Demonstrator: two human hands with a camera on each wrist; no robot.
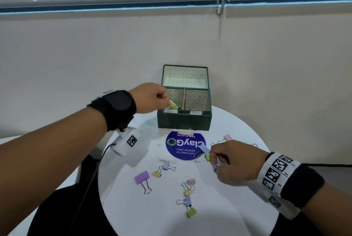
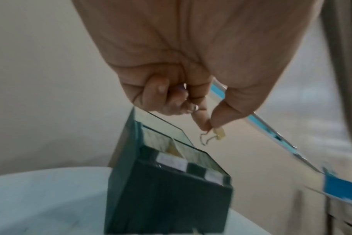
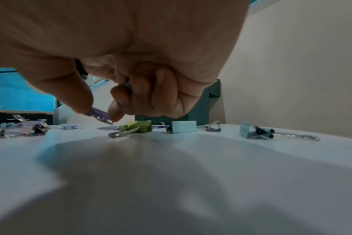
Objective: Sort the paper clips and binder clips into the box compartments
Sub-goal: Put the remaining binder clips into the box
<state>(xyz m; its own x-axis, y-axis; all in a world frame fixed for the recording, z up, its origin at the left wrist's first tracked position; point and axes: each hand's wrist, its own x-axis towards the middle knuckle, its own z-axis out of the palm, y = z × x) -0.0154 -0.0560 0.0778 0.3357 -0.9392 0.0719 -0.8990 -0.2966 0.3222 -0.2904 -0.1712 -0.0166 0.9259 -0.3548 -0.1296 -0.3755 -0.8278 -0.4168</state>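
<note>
A dark green box (image 1: 184, 120) with its lid up and a central divider stands at the back of the round white table (image 1: 144, 216). My left hand (image 1: 152, 97) hovers over the box's left compartment, pinching a small yellow binder clip (image 2: 219, 135) between thumb and forefinger. My right hand (image 1: 228, 161) is low over the table's right side and pinches a small purple binder clip (image 3: 100, 116) just above the surface. Several pastel binder clips lie scattered on the table, among them a large purple one (image 1: 142, 177) and a green one (image 3: 139, 126) right under my right fingers.
A round blue sticker (image 1: 181, 147) lies in front of the box. A beige wall rises close behind the table. A black chair (image 1: 62, 211) sits at the lower left. A blue clip (image 3: 183, 128) and another (image 3: 251, 132) lie right of my right hand.
</note>
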